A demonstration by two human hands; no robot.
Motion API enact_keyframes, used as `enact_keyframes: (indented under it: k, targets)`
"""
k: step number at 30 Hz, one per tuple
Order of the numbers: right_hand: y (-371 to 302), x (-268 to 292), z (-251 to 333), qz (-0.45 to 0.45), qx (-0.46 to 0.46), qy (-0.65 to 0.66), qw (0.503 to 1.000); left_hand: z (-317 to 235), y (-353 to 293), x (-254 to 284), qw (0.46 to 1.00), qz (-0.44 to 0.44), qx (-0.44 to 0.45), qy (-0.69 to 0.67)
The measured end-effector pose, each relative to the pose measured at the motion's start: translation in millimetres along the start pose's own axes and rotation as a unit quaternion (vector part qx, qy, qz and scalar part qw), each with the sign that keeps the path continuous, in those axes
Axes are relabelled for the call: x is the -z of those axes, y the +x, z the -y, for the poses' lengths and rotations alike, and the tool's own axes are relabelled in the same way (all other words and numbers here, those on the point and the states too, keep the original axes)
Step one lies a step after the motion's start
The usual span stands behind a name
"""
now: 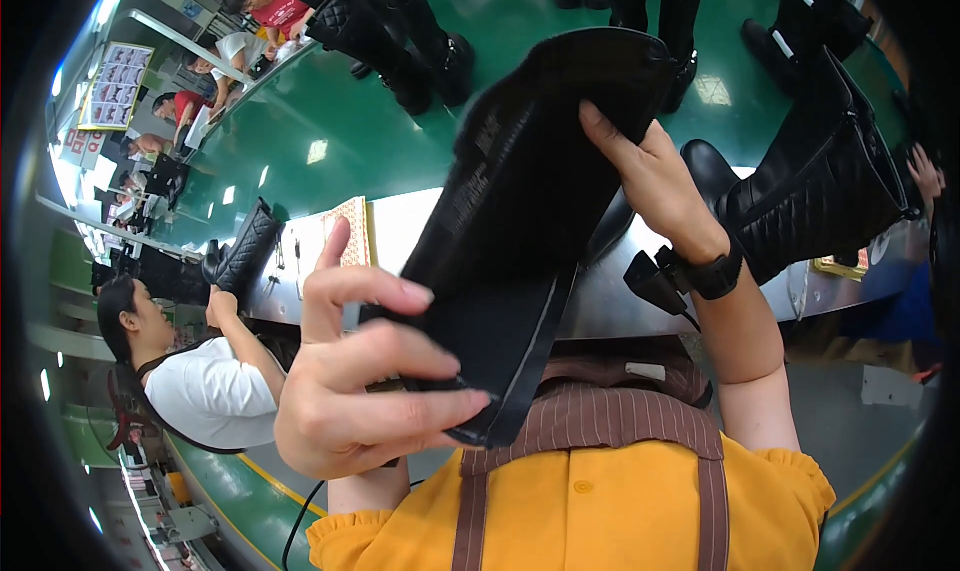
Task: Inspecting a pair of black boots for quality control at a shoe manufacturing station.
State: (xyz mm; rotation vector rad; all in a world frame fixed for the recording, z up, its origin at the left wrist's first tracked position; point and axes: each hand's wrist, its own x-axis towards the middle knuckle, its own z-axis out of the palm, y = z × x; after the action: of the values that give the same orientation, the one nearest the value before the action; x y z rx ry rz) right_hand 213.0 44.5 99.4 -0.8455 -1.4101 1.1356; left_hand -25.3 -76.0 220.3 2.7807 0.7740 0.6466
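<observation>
A tall black boot point(520, 171) is held up in front of me, its shaft spread open and slanting from upper right to lower left. My right hand point(660, 186) grips the shaft's far right edge, thumb on the dark inner face. Nearer to me, my left hand point(380, 381) has its fingers curled over the lower edge of the shaft, by a flap with a pale line along it; its thumb points up. Part of the boot's rounded foot shows behind the shaft. The right wrist wears a black band with a small black device point(655, 281).
Another black quilted boot point(820, 191) lies right of my right hand. Several boots stand on the green table point(330, 141) beyond a metal ledge point(400, 231). A patterned yellow-edged pad point(352, 226) lies on the ledge. At left, a co-worker point(215, 381) handles a boot point(245, 251).
</observation>
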Motion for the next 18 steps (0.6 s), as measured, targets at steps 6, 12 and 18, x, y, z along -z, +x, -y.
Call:
enact_keyframes:
  k: [6,12,18]
  targets:
    - [-37.1,12.5,-1.2,0.041,0.05,-0.045,0.997,34.1,29.1,-92.3,0.908,-0.391,0.099,0.117]
    - [-101.4,17.3,-46.9,-0.033,-0.076,-0.153,0.985,40.2,19.8,-176.6,0.832,-0.46,0.232,0.205]
    - [-115.3,0.4,-91.4,-0.046,-0.063,-0.148,0.986,53.2,-1.7,-248.5,0.873,-0.418,0.248,-0.021]
